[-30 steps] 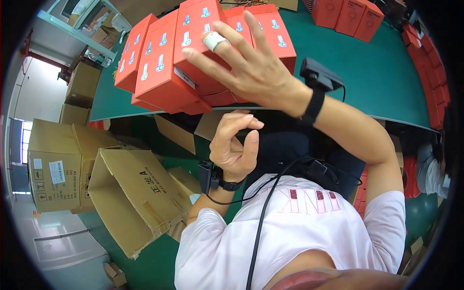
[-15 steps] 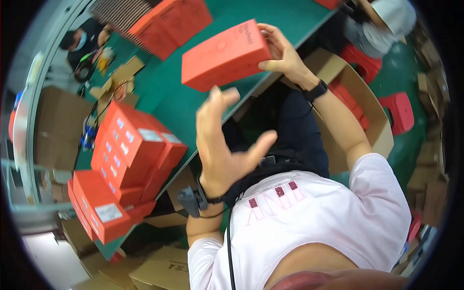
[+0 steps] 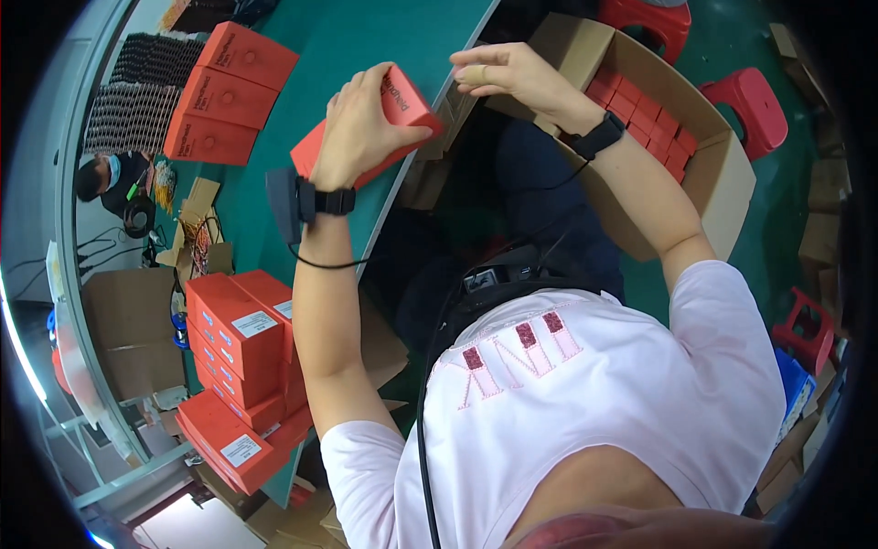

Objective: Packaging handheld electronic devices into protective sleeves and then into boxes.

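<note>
Step in hand, as I judge it: control of one red carton [image 3: 413,108] with the left hand [image 3: 357,128]. The carton is above or on the green counter [image 3: 343,46], near its edge; contact with the surface cannot be confirmed. My left grip clamps the carton, thumb on one side, fingers over the other. My right hand [image 3: 505,75] is empty, its fingers extended, slightly bent and close together, beyond the counter edge, near the open cardboard box [image 3: 722,197].

Next move, in my judgement: it calls for a firm hold across the carton's sides, and for the right grip to spread wider before taking any load.

Count:
- Carton in grip: one.
- Red cartons in the far row [image 3: 219,96]: three.
- Red cartons in the near stack [image 3: 242,352]: at least five; the rest are hidden.
- Red cartons in the cardboard box: several; exact number not readable.
- Red stools [image 3: 745,110]: three, at least in part.
</note>
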Available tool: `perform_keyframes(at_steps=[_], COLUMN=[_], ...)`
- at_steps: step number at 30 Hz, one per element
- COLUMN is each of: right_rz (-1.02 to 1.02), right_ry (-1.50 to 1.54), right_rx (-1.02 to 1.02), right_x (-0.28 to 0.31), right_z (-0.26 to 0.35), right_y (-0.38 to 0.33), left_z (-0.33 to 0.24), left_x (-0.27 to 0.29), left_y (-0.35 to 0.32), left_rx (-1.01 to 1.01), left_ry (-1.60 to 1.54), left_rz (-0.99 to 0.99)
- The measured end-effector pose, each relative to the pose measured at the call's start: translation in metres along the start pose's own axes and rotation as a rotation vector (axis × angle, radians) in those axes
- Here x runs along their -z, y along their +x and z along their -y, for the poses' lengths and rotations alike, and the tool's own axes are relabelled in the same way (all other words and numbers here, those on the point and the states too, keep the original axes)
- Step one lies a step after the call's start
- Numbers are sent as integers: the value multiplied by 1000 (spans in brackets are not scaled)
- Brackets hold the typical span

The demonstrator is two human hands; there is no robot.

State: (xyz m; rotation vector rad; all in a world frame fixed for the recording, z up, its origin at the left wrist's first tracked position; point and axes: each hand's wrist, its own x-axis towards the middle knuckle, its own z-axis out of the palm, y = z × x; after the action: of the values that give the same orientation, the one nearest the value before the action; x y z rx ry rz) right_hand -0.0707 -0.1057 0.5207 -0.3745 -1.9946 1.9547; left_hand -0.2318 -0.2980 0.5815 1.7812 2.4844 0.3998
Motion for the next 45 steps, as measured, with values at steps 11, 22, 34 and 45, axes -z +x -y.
perform_keyframes(at_steps=[11,22,34,45], right_rz=[92,46,94,26], right_ry=[-38,-74,-87,19], right_rx=[47,61,-21,81], right_x=[-47,-74,-70,-65], right_z=[37,11,0,4], right_y=[-22,-34,-40,-63], left_z=[-42,-45,-52,-50], left_x=[13,13,17,16], left_y=[-42,-61,-60,-57], left_rx=[-118,-164,-158,-261], left_ry=[-6,63,143,22], left_rz=[-293,-116,59,-2])
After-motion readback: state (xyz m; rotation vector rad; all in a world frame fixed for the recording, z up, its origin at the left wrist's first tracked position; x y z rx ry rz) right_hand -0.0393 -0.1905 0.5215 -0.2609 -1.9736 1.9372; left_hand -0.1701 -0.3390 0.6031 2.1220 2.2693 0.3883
